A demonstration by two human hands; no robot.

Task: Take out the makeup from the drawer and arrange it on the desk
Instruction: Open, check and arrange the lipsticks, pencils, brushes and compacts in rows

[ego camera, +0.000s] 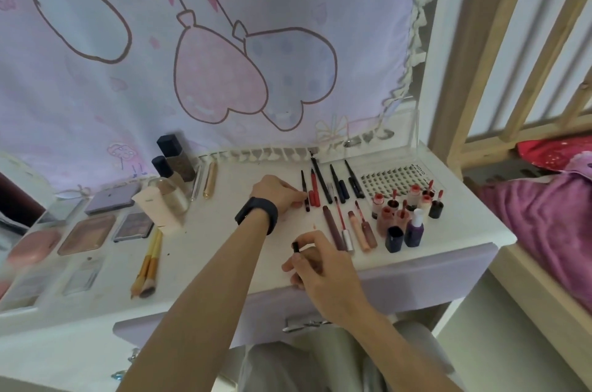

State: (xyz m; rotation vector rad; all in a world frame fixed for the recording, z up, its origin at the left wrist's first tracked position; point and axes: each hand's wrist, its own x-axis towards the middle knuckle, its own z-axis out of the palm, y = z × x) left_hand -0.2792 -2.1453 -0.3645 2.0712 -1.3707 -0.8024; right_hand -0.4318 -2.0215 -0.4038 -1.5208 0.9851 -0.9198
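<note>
Makeup [339, 196] beside "XOYO" lash tray [392, 182]

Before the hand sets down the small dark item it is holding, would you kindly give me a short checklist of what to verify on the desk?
1. Right hand has a firm hold on the small dark-capped item: ok, fingers are closed around it.
2. Bare spot on the desk between the brushes and the lip pencils: ok.
3. Left hand out of the way: not ok, it rests at the thin black pencil.
4. Upright bottles at a safe distance: ok, they stand further right.
5. What the held item is: cannot tell, mostly hidden.
</note>
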